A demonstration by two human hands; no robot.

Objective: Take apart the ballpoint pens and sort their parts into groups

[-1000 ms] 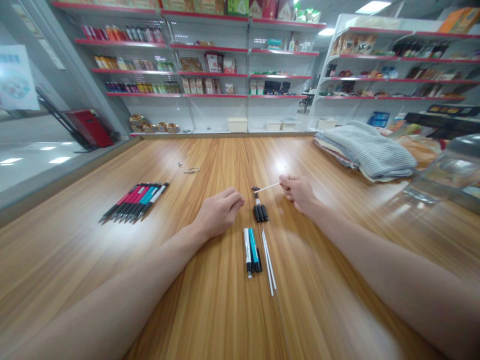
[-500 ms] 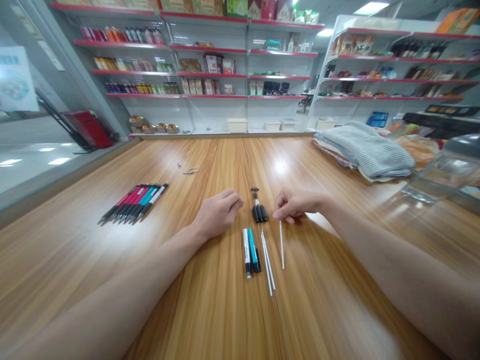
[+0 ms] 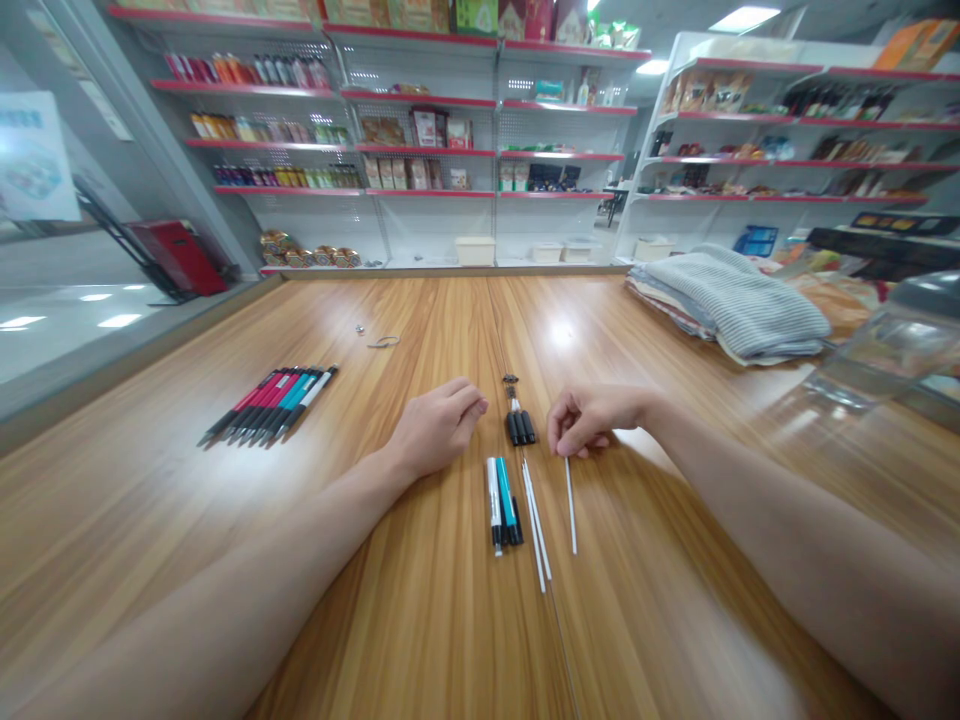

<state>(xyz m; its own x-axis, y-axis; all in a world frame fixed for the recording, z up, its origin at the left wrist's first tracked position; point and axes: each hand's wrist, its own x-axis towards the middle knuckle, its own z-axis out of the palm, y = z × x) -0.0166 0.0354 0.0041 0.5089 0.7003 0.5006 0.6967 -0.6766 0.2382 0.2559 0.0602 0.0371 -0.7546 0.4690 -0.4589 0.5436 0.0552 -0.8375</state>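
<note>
My right hand (image 3: 589, 420) pinches the top end of a white pen refill (image 3: 572, 510), which points down toward me over the table. My left hand (image 3: 442, 425) rests on the table in a loose fist, and nothing shows in its fingers. Between my hands lie several black pen grips (image 3: 520, 428), with small springs (image 3: 511, 385) just beyond them. Nearer to me are a white pen barrel (image 3: 493, 500) and a teal pen barrel (image 3: 507, 495), side by side with black parts. More white refills (image 3: 537, 530) lie to the right of the barrels.
A row of assembled pens (image 3: 270, 405) in red, teal and white lies at the left. A small ring-like band (image 3: 384, 342) sits farther back. At the right are a folded striped cloth (image 3: 739, 295) and a clear container (image 3: 877, 345). Stocked shelves (image 3: 420, 150) stand behind the table (image 3: 420, 620).
My right hand has come slightly toward me, and the refill in its fingers has shifted down and a little right. My left hand and the pen parts have stayed put.
</note>
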